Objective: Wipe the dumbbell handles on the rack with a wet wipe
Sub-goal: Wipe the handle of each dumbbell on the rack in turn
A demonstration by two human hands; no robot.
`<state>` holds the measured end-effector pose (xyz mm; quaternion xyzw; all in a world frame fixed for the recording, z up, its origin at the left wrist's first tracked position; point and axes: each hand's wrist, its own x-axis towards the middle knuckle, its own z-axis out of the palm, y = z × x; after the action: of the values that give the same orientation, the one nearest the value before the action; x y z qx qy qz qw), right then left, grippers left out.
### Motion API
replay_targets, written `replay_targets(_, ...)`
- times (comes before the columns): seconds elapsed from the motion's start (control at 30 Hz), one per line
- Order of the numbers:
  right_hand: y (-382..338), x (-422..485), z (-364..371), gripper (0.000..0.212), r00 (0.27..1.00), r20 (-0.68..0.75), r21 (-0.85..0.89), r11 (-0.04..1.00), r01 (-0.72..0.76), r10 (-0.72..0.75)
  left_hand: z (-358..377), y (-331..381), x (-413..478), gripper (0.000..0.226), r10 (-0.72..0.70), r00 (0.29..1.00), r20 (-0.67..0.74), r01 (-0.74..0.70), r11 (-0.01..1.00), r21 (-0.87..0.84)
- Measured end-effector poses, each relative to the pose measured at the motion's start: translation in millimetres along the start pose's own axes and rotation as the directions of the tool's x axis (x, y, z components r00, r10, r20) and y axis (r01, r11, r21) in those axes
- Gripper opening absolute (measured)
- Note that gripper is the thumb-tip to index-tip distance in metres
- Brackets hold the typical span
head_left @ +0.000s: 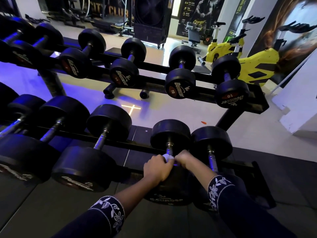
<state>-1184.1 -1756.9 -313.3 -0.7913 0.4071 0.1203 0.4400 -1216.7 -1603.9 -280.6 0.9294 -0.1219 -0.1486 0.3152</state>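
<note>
My left hand [158, 169] and right hand [184, 158] met over the handle [169, 149] of the second dumbbell from the right end of the lower rack rail [137, 146]. Both were curled closed, pinching the white wet wipe [167, 157] between them against the handle, just behind that dumbbell's near head [166, 194]. The dumbbell beside it [212, 152], at the rail's right end, lay untouched. On the upper rail [154, 79] behind, 2 dumbbells [180, 85] marked 10 sat at the right end.
</note>
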Motion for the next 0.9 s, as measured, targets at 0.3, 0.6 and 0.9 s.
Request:
replay_targets(0.3,-9.1,41.0,1.7,0.070,1.000,-0.017,0.206,0.978,-0.005,0.009,0.1,-3.3,-0.9,0.054,-0.006,1.000,-0.005,0.006,1.000,-0.015)
replay_targets(0.6,17.1,57.3,9.7,0.059,0.999,0.036,0.219,0.975,-0.026,0.019,-0.6,-2.3,-0.4,0.055,-0.003,1.000,0.000,0.003,1.000,-0.004)
replay_targets(0.9,-0.2,-5.8,-1.8,0.027,0.962,0.265,0.532,0.842,-0.092,-0.062,-3.9,0.1,-1.2,0.052,-0.021,1.000,0.012,0.021,0.999,-0.039)
